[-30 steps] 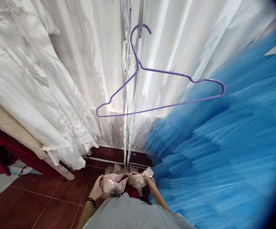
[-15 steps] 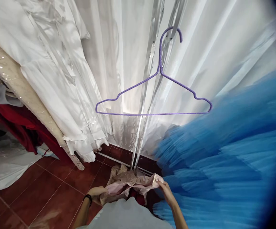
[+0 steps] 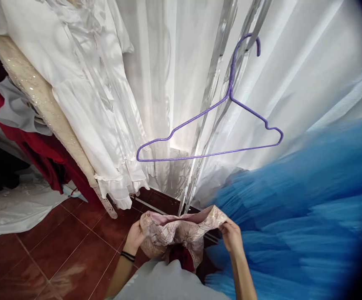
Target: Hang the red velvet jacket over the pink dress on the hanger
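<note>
Between my hands a pink and gold brocade garment hangs spread, its pink inner side showing along the top opening. My left hand, with dark bands at the wrist, is closed on its left edge. My right hand pinches its right upper corner. Some dark red fabric shows below the garment's middle; what it belongs to I cannot make out. Above, a bare purple hanger hangs by its hook from a shiny metal rail, apart from both hands.
White dresses and a beige sparkly garment hang at the left, beside dark red cloth. A blue tulle skirt fills the right. White curtains hang behind the metal pole. Red-brown tiles cover the floor.
Both hands have risen, lifting and spreading the garment more upright so its patterned front shows. The view has shifted, with the hanger now farther right and slightly tilted.
</note>
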A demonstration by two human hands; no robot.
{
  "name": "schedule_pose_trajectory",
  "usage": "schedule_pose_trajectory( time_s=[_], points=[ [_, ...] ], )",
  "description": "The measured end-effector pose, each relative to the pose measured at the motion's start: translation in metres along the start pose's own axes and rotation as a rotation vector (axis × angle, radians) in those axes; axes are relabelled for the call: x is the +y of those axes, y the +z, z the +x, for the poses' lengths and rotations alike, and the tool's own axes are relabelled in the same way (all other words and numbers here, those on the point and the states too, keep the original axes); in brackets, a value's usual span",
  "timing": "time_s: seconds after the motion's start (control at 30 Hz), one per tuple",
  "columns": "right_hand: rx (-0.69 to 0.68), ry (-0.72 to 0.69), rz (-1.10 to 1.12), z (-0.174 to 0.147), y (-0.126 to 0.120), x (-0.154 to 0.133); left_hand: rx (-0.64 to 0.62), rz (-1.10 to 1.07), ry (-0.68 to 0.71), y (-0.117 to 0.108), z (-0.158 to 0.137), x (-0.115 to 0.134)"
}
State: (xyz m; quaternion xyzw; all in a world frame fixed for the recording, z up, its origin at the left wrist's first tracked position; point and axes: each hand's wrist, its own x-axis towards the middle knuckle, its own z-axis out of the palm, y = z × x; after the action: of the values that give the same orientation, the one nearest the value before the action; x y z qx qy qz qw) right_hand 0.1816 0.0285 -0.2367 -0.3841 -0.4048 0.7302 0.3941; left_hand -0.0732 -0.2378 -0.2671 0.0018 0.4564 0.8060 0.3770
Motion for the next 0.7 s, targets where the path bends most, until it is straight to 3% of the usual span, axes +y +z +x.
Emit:
schedule_pose_trajectory(
  time_s=[0.17, 0.23, 0.33, 0.4, 0.53, 0.7],
  points=[
    [0.004, -0.166, 0.030, -0.016, 0.023, -0.070, 0.049, 0.007, 0.178, 0.040, 0.015, 0.089],
    [-0.020, -0.289, 0.037, -0.026, 0.038, -0.086, 0.057, 0.111, 0.422, 0.065, 0.011, 0.134],
    [0.007, -0.533, 0.063, -0.038, 0.060, -0.100, -0.034, 0.203, 0.757, 0.110, 0.002, 0.193],
    [0.021, -0.640, 0.079, -0.042, 0.070, -0.104, -0.082, 0.262, 0.910, 0.140, 0.000, 0.223],
    [-0.012, -0.690, 0.097, -0.043, 0.077, -0.108, -0.218, 0.379, 1.003, 0.184, 0.013, 0.262],
    [-0.016, -0.732, 0.006, -0.044, 0.073, -0.113, -0.321, 0.615, 1.037, 0.219, 0.032, 0.282]
  ],
)
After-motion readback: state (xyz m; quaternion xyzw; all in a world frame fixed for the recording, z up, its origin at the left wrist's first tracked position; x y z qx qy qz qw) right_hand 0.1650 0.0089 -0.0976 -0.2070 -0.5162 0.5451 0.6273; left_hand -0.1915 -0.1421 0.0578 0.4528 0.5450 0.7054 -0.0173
